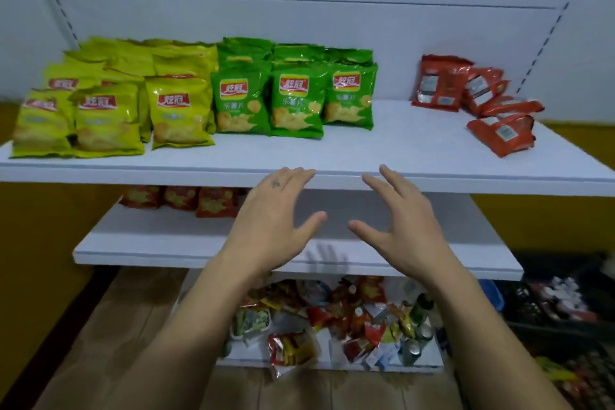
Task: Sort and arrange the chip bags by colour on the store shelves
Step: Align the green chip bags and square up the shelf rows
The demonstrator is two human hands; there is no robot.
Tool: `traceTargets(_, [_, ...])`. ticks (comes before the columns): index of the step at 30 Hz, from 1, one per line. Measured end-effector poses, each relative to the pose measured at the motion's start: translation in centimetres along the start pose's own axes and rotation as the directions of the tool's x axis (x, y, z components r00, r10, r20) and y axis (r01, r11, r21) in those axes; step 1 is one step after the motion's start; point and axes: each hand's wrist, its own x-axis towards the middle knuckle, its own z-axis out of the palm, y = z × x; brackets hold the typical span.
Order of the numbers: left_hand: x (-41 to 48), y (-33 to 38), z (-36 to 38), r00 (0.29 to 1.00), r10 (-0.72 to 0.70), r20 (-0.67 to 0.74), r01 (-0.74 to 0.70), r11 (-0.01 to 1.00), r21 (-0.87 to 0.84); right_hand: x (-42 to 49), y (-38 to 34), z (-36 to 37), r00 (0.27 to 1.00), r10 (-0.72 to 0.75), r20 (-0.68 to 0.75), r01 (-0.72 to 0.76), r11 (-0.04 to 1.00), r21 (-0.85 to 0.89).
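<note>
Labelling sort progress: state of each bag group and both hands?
yellow chip bags, upright rows, top shelf left
green chip bags, upright rows, next to yellow
red chip bags, toppled, backs showing, top shelf right
lower red bags, middle shelf, partly hidden
left hand, open, empty
right hand, open, empty

The light is dim, cool and even, giving the white top shelf (399, 143) a bluish cast. A faint finger-shaped shadow lies on the white middle shelf (149, 256), at its front edge. Glare streaks the glossy green chip bags (296, 100). The yellow chip bags (106, 120) look smeared, the wide lens bows the shelf edges, and the jumbled snack packets (332, 319) below are soft.
</note>
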Motion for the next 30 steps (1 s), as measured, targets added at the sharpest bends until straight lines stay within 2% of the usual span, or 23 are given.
traceTargets(5, [4.1,3.9,0.6,0.993,0.119,0.022,-0.119,0.993,0.021,0.2,3.8,-3.7,0.992,0.097,-0.085,-0.095,0.995,0.026])
traceTargets(11, [11.9,10.8,4.4,0.971,0.239,0.001,-0.239,0.971,-0.006,2.7,11.4,-9.4,0.963,0.222,-0.153,-0.223,0.975,0.009])
traceTargets(16, [18.5,16.7,9.5,0.962,0.269,0.041,-0.267,0.963,-0.041,5.9,20.3,-13.4,0.927,0.304,-0.22,-0.323,0.945,-0.054])
traceTargets(19, [22.2,19.6,12.8,0.972,0.217,0.092,-0.211,0.975,-0.072,8.3,25.0,-14.8,0.917,0.348,-0.198,-0.363,0.931,-0.045])
traceTargets(23, [25.5,22.0,17.2,0.98,0.089,0.181,-0.069,0.991,-0.115,11.3,29.6,-15.1,0.936,0.332,-0.121,-0.334,0.943,0.005])
traceTargets(25, [26.4,22.5,19.0,0.976,0.063,0.209,-0.023,0.982,-0.188,12.1,30.9,-14.2,0.952,0.295,-0.087,-0.29,0.955,0.06])
traceTargets(30, [27.3,22.1,21.4,0.987,0.041,0.152,-0.005,0.973,-0.231,12.4,32.5,-11.5,0.983,0.158,-0.092,-0.133,0.964,0.228])
